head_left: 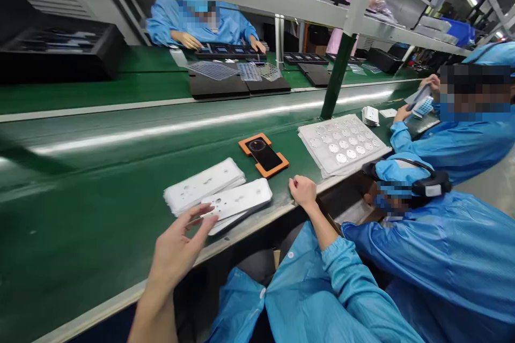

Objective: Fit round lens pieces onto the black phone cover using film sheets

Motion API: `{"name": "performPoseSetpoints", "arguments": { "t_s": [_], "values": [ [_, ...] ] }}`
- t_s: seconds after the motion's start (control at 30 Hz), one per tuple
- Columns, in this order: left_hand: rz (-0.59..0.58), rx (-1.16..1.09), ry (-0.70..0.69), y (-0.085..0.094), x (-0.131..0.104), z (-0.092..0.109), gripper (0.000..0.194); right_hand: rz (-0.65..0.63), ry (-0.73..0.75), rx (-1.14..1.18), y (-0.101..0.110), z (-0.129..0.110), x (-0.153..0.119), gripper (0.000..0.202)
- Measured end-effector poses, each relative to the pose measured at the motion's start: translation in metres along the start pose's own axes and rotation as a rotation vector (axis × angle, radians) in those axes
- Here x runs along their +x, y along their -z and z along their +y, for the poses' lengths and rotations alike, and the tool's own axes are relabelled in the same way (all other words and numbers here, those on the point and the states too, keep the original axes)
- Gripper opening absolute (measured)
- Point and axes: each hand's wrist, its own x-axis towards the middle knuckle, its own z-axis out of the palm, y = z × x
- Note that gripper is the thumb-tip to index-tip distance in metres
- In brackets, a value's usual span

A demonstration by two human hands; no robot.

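Note:
At the left end of the front white stack of flat pieces (241,197) is my left hand (183,238), its thumb and fingertips closed on the edge of a white piece with small holes. A second white stack (205,183) lies just behind, partly overlapped. My right hand (303,191) rests at the bench's front edge with its fingers curled; whether anything is inside is hidden. Beyond the hands, a black phone-like part with a round camera ring (265,154) sits in an orange holder (277,169).
Right of the holder lies a white tray of round discs (341,142). Small white stacks (370,116) stand farther right. A green post (337,77) rises behind the tray. People in blue work across the bench and close on my right. Black trays (241,86) stand opposite.

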Motion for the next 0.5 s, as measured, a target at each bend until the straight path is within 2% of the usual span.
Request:
{"name": "performPoseSetpoints", "arguments": {
  "t_s": [0.1,0.2,0.3,0.4,0.43,0.5],
  "values": [
    [0.060,0.068,-0.053,-0.005,0.005,-0.020,0.058,-0.018,0.006,0.119,0.007,-0.003,-0.003,0.040],
    [-0.044,0.102,-0.123,-0.011,0.006,-0.031,0.065,-0.063,0.029,0.246,0.010,-0.001,0.005,0.047],
    [-0.090,0.132,-0.083,-0.017,0.007,-0.034,0.081,-0.144,0.110,0.329,0.018,-0.008,0.021,0.046],
    [-0.109,0.168,-0.065,-0.020,0.009,-0.033,0.096,-0.254,0.285,0.368,0.027,-0.031,0.030,0.030],
    [-0.133,0.195,-0.078,-0.020,0.011,-0.032,0.100,-0.308,0.376,0.356,0.029,-0.041,0.031,0.033],
    [-0.200,0.279,-0.112,-0.019,0.017,-0.027,0.104,-0.423,0.582,0.272,0.026,-0.063,0.033,0.056]
  ]
}}
